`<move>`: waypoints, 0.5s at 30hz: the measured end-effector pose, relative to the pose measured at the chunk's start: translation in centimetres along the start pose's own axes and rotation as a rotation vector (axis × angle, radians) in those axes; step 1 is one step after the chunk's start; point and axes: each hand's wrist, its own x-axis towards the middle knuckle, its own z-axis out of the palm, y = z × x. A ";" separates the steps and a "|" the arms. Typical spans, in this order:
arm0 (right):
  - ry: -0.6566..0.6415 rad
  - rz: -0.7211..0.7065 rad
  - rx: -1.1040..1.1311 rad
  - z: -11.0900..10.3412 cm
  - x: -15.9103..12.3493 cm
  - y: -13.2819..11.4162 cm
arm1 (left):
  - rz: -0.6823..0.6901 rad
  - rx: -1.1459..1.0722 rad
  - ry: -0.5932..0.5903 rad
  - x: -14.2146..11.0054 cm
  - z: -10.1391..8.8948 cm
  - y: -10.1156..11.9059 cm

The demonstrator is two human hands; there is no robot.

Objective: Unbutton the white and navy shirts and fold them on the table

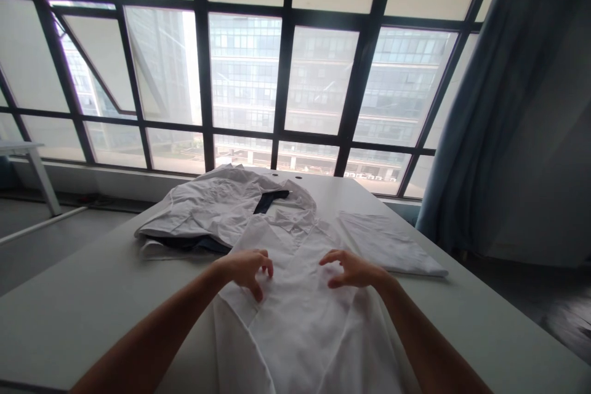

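A white shirt (295, 320) lies lengthwise on the white table (115, 301), its collar (292, 221) at the far end. Both sides are folded in toward the middle. Over its left part is my left hand (252, 271), fingers curved and apart, holding nothing. My right hand (346, 268) mirrors it over the right part, thumb and fingers spread with nothing between them. Whether the fingertips touch the cloth I cannot tell.
Beyond the shirt on the left lies a loose pile of white clothes (207, 200) with dark cloth in it. A folded white garment (392, 243) rests to the right. Windows stand behind; a blue curtain (475, 135) hangs at right.
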 end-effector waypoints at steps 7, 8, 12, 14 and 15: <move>-0.079 -0.078 0.104 3.3 1.9 -2.6 | -0.024 -0.182 -0.076 1.3 2.0 -2.1; -0.100 -0.080 0.095 3.3 2.0 -2.6 | -0.015 -0.194 -0.068 1.3 2.0 -2.3; -0.150 -0.133 -0.032 2.6 1.8 -2.5 | 0.039 -0.268 -0.003 0.9 1.1 -2.5; -0.131 -0.113 -0.066 1.7 1.3 -2.5 | 0.066 -0.323 0.032 0.3 -0.1 -2.6; -0.110 -0.087 -0.062 1.0 1.0 -2.3 | 0.077 -0.350 0.049 -0.2 -0.8 -2.6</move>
